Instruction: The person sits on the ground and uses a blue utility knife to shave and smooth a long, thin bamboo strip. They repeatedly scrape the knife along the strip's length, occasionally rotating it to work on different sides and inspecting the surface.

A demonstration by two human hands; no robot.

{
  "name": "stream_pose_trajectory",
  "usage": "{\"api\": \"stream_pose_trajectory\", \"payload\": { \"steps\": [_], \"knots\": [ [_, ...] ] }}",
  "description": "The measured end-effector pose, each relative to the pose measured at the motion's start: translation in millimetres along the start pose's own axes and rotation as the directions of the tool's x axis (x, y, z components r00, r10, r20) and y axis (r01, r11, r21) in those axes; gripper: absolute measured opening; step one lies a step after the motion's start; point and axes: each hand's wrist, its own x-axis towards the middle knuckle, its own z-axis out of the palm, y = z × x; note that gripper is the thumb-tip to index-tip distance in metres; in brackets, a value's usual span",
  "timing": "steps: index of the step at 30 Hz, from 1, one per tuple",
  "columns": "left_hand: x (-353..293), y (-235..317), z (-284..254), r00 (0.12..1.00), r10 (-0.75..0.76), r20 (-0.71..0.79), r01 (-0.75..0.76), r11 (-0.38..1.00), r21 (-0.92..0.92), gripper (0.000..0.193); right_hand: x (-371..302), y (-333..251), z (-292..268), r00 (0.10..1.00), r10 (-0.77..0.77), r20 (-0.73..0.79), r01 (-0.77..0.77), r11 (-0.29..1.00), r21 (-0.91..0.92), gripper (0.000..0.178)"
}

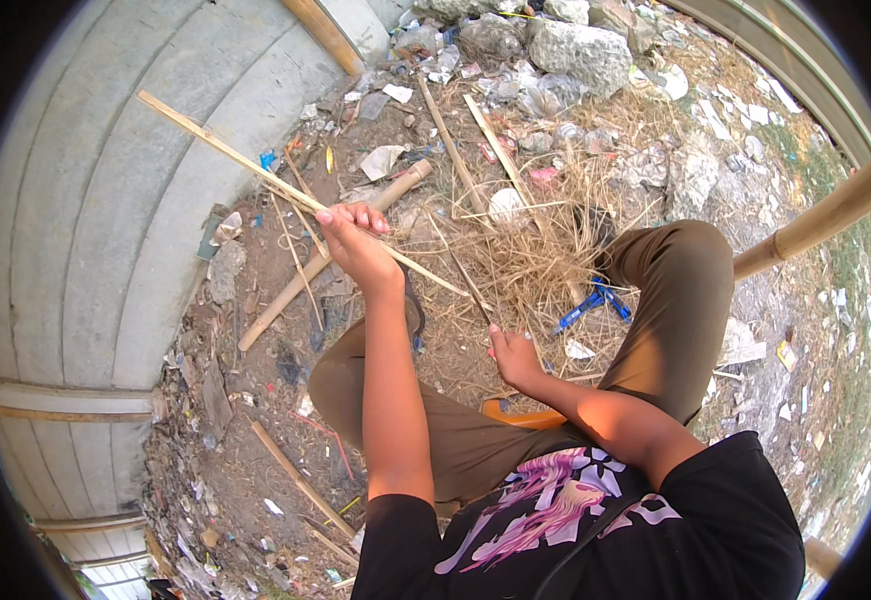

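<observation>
My left hand point(360, 245) is closed around a long, pale bamboo strip point(225, 147). One end of the strip reaches up toward the grey wall, while the other slants down to the right, close to the blade in my other hand. My right hand point(517, 357) grips a knife point(467, 272), its narrow blade angled up and left over the ground between my legs. The knife's handle is mostly hidden by my fingers. Thin straw-like shavings point(525, 260) lie heaped just beyond the blade.
A bamboo pole point(290, 300) lies beyond my left knee, near two split bamboo pieces point(495, 145). By my right leg are a blue tool point(595, 302) and a thick bamboo pole point(815, 222). A grey panelled wall point(105, 220) borders the left; rocks point(585, 55) sit at the far side.
</observation>
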Motion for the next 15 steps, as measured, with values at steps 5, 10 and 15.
{"api": "stream_pose_trajectory", "payload": {
  "steps": [5,10,15],
  "knots": [
    [-12.5,-0.2,0.7,0.999,-0.046,-0.026,0.046,0.999,0.012,0.049,-7.9,-27.9,-11.8,0.993,-0.098,-0.068,0.105,0.988,0.111,0.064],
    [-20.2,-2.0,15.5,1.000,-0.026,-0.010,0.026,1.000,-0.014,0.045,3.6,-1.0,-8.2,0.997,-0.071,0.003,0.070,0.983,-0.168,0.057],
    [-17.1,-2.4,10.2,0.995,-0.004,-0.105,0.005,1.000,0.017,0.045,-12.9,-59.1,-30.1,0.963,-0.219,-0.158,0.235,0.968,0.088,0.055]
  ]
}}
